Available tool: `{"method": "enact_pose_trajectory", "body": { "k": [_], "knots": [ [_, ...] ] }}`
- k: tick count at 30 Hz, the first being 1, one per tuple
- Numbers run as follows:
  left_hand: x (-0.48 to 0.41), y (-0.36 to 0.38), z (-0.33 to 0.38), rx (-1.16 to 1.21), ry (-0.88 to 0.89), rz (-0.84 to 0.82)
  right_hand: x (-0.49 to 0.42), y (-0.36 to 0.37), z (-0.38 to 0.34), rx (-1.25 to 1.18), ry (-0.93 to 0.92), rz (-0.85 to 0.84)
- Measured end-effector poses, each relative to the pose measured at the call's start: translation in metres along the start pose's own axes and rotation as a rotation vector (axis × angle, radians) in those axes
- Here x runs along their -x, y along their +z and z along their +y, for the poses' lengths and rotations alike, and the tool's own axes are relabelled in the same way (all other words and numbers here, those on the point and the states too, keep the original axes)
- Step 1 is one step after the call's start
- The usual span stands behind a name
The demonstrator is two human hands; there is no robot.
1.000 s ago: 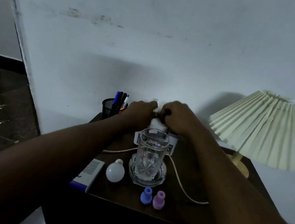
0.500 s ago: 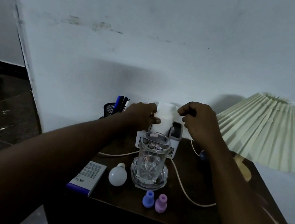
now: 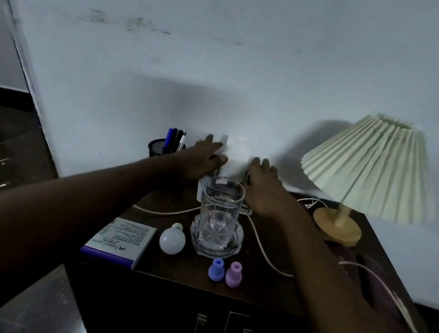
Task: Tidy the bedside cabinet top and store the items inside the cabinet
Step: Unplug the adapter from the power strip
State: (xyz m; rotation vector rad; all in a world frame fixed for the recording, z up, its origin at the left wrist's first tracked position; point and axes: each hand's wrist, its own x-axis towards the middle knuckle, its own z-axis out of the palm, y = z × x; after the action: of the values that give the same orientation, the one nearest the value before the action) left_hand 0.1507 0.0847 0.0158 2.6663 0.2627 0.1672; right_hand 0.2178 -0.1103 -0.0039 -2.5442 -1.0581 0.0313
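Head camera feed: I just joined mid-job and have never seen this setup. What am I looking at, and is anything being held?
There is no machine here: the camera sits on a person's head, looking down over both bare arms at a dark bedside cabinet against a wall. The left hand and right hand are at a white box at the back; a grip is not clear. In front stand a glass in a clear dish, a bulb, a small carton, and blue and purple caps. A pen holder is left, a lamp right.
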Motion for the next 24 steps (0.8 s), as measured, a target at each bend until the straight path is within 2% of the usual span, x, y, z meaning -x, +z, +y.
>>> {"method": "enact_pose_trajectory", "body": {
  "k": [3, 6, 10, 13, 18, 21, 23, 24],
  "knots": [
    [-0.001, 0.021, -0.013, -0.101, 0.042, -0.102, 0.004, 0.013, 0.008, -0.172, 0.083, -0.053],
    [0.001, 0.028, -0.014, -0.160, 0.036, -0.090, 0.001, 0.016, 0.007, -0.327, 0.120, -0.041],
    [0.001, 0.025, -0.003, -0.093, 0.021, 0.017, -0.023, 0.028, 0.020, -0.389, 0.083, -0.007],
    [-0.001, 0.026, -0.010, -0.143, 0.005, -0.014, -0.038, 0.042, 0.034, -0.459, 0.061, -0.021],
    [0.003, 0.025, -0.007, -0.186, 0.035, -0.048, 0.004, 0.004, -0.002, -0.492, 0.107, 0.010],
    [0.017, 0.013, 0.004, -0.169, 0.000, -0.008, 0.016, -0.005, -0.001, -0.542, 0.162, 0.100],
    [0.022, 0.003, 0.004, -0.140, 0.013, 0.071, 0.022, -0.005, 0.008, -0.338, 0.185, 0.186],
    [0.029, -0.003, 0.007, -0.073, -0.002, 0.121, 0.025, -0.005, 0.014, -0.178, 0.185, 0.160]
  ]
}}
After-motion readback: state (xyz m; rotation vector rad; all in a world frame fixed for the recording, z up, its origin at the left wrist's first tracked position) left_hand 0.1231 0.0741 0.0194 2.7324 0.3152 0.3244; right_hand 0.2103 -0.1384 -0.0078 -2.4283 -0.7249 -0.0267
